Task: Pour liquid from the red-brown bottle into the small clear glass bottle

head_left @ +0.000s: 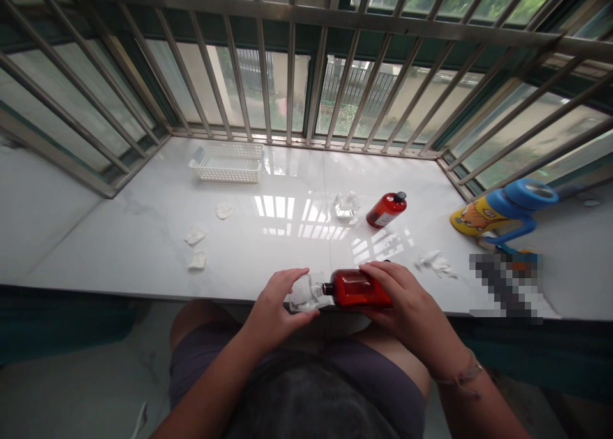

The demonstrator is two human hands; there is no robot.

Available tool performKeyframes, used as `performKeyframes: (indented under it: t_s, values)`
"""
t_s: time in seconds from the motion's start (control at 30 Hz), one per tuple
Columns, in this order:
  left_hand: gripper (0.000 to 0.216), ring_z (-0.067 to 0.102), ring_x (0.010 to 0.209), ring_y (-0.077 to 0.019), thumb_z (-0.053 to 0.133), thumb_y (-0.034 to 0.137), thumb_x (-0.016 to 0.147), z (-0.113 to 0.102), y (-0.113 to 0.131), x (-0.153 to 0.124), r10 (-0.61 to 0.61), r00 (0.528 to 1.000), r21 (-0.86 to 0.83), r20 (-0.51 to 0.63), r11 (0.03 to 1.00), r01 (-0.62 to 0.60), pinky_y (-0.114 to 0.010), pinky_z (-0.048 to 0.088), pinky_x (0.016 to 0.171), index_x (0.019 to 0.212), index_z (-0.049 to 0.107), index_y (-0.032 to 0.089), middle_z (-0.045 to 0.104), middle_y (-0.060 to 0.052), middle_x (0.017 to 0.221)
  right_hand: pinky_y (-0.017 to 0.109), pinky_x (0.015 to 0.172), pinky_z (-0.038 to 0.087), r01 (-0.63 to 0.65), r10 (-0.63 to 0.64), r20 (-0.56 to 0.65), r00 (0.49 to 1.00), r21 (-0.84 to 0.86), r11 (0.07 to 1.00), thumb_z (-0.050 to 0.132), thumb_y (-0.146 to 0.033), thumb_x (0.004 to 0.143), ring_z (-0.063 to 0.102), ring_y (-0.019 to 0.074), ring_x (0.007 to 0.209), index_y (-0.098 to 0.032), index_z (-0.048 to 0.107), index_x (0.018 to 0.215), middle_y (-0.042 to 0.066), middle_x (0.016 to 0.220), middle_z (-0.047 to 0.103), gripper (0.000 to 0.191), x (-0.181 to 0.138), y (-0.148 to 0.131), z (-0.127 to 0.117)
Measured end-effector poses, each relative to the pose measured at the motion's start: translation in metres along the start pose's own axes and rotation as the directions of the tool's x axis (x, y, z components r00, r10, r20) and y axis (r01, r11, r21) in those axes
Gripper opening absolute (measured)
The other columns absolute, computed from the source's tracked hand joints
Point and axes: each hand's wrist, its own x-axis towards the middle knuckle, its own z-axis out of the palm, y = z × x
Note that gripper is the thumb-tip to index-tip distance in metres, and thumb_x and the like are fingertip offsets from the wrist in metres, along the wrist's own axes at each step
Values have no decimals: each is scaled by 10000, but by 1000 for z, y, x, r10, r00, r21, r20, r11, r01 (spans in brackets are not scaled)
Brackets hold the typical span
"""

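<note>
My left hand (278, 305) is closed around a small clear glass bottle (302, 292), its neck turned toward the right. In my right hand (407, 302) lies a reddish-brown bottle (352, 288), tilted on its side with its uncapped mouth at the glass bottle's neck. Whether liquid runs between the two cannot be made out. Both bottles are at the front edge of the white marble ledge (268, 254). Farther back, a second red bottle (385, 210) with a black cap and another clear glass bottle (346, 205) sit side by side.
A white perforated basket (230, 172) is at the back left. Crumpled white pieces (195, 235) lie on the left, and more white tissue (438, 263) on the right. A yellow and blue flask (493, 209) stands at the right, beside a blurred-out patch. Metal bars (292, 81) line the window.
</note>
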Motion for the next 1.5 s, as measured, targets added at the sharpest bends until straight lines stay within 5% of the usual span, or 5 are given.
performKeyframes:
  t_s: [1.5]
  values:
    - [732,661,1234,-265,920,226,774,3,-2,-1,-27,999,-45,23,999,28,-385,633,960,1438,625,320,669,-72,1435,563,1097,570,37,-37,-4,999,-34,999,743,-174,897,619,356,1299,-318,492,1544,122,1427,630,709,2,-2,-5]
